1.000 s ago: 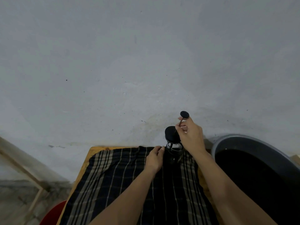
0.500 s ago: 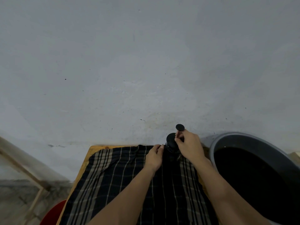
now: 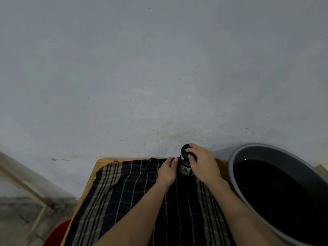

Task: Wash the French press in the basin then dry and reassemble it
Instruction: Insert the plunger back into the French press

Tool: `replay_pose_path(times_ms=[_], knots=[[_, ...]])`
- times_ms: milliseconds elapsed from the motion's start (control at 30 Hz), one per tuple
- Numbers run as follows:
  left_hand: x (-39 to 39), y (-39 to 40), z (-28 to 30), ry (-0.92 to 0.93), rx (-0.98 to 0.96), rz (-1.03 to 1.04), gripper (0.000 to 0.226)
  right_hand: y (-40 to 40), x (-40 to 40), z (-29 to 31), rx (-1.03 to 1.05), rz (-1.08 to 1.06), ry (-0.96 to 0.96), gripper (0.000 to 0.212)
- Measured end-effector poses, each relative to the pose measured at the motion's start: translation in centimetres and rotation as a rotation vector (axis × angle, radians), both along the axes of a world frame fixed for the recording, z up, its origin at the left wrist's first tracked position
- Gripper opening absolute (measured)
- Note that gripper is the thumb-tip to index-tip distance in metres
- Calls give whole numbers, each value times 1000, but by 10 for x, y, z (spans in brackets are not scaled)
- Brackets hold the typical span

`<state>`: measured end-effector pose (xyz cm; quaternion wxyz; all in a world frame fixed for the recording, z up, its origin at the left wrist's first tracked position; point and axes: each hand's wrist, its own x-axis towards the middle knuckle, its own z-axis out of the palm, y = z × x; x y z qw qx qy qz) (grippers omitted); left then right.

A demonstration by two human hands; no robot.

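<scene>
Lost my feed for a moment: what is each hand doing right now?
Left hand: fingers curled against the French press body, steadying it.
Right hand: fingers curled over the lid, gripping it.

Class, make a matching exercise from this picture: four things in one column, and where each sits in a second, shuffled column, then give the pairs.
1. French press
2. basin
3. checked cloth
4. red object

A. spread over the wooden table
B. at the bottom left edge, below the table
C. upright on the cloth, between both hands
D. to the right, holding dark water

Pairs: 1-C, 2-D, 3-A, 4-B
</scene>
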<state>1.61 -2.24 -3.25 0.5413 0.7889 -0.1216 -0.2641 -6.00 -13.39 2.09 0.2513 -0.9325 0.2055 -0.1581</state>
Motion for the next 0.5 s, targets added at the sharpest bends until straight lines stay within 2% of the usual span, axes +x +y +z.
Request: replay_pose_path(times_ms=[200,333,400,500], knots=[[-2,-1,2,-22,35,12,39,8,-11,6,1,25,56,39],[-6,-1,12,-37,100,94,50,14,-44,22,120,27,-22,44],[-19,1,21,-155,165,233,53,22,-76,31,201,31,-92,37],[-59,4,38,-429,182,323,37,31,-139,37,331,47,-98,16]])
